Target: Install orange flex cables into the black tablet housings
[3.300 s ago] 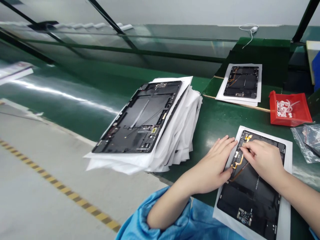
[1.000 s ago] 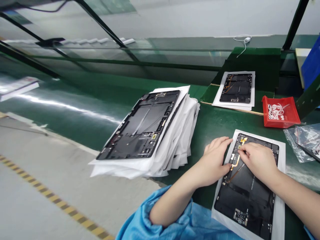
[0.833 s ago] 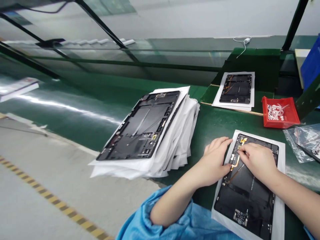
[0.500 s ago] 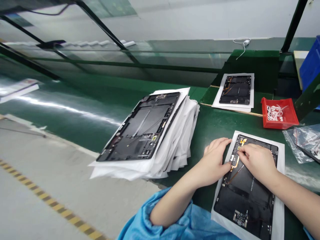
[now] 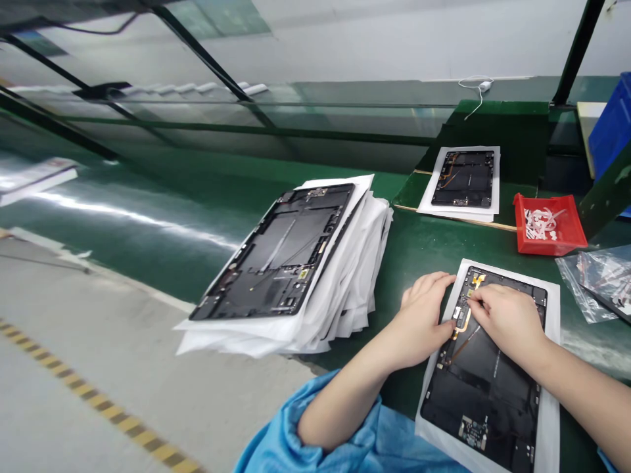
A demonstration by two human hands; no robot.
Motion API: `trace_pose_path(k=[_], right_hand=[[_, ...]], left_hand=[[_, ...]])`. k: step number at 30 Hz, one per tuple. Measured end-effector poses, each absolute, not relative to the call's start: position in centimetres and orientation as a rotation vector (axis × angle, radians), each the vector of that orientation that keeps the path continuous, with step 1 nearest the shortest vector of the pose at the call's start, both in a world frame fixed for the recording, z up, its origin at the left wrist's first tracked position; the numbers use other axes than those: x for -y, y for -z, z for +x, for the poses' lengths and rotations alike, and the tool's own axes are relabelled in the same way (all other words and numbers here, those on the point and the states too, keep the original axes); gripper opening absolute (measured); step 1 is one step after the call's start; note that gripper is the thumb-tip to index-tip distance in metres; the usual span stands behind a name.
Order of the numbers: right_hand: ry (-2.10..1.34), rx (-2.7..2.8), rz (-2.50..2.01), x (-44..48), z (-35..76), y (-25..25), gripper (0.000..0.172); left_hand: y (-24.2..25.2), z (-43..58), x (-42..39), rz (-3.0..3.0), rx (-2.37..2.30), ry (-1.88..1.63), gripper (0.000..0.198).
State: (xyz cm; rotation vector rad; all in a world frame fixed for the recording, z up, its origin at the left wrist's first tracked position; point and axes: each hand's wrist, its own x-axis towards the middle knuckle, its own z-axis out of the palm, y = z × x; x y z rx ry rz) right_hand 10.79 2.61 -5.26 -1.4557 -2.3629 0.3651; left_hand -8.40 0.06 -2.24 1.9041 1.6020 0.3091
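Observation:
A black tablet housing [image 5: 493, 387] lies on a white sheet [image 5: 551, 394] at the bench's front right. My left hand [image 5: 419, 315] rests along its left edge, fingers stretched out and thumb on the rim. Over the upper part, my right hand [image 5: 510, 318] is closed, with thumb and forefinger pinched together beside an orange flex cable [image 5: 466, 322]. Whatever is between those fingertips is too small or too hidden to make out. A thin brown cable [image 5: 463, 345] runs slantwise across the housing below the pinch.
Left of my hands stands a stack of tablet housings [image 5: 280, 249] interleaved with white sheets. Behind are another housing [image 5: 463, 179], a red bin [image 5: 552, 246] of small white pieces and a blue bin [image 5: 608, 131]. A clear plastic bag [image 5: 599, 279] lies at the right.
Almost nothing differs. Both hands keep their places on the housing, and the whole view has shifted by a few pixels.

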Motion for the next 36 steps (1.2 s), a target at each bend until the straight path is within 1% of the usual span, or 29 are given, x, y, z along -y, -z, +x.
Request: trace_pose_path(k=[14, 27, 36], right_hand=[[-0.400, 2.365, -1.486, -2.7, 10.9, 5.0, 0.012], [-0.405, 2.362, -1.504, -2.9, 10.9, 4.9, 0.011], [-0.412, 2.379, -1.481, -2.8, 10.7, 5.2, 0.012]], left_hand=[[1.5, -8.6, -2.5, 1.925, -1.608, -0.116, 0.080], [1.5, -9.0, -2.7, 1.916, -1.549, -0.126, 0.084], [1.8, -9.8, -2.9, 1.949, -1.478, -0.159, 0.081]])
